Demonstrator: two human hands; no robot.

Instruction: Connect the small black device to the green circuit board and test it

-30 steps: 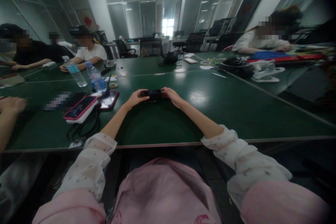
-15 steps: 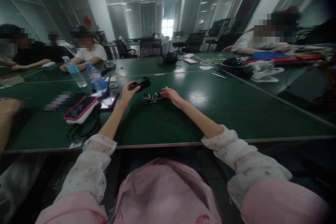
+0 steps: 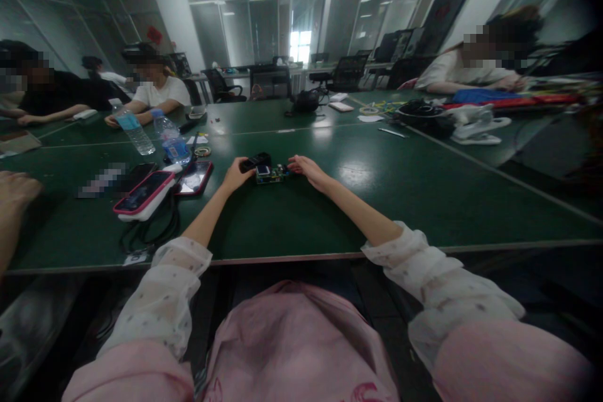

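No text is legible: blue bottle label (image 3: 177, 150), white cord tag (image 3: 135, 259) and pink garment print (image 3: 367, 392) cannot be read.

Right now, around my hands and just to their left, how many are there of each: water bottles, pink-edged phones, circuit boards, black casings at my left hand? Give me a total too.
Water bottles: 2
Pink-edged phones: 2
Circuit board: 1
Black casing: 1
Total: 6

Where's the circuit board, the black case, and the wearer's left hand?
Circuit board (image 3: 272, 174): head view, near its visible middle.
Black case (image 3: 257, 161): head view, its visible middle.
Left hand (image 3: 236, 174): head view, its back.
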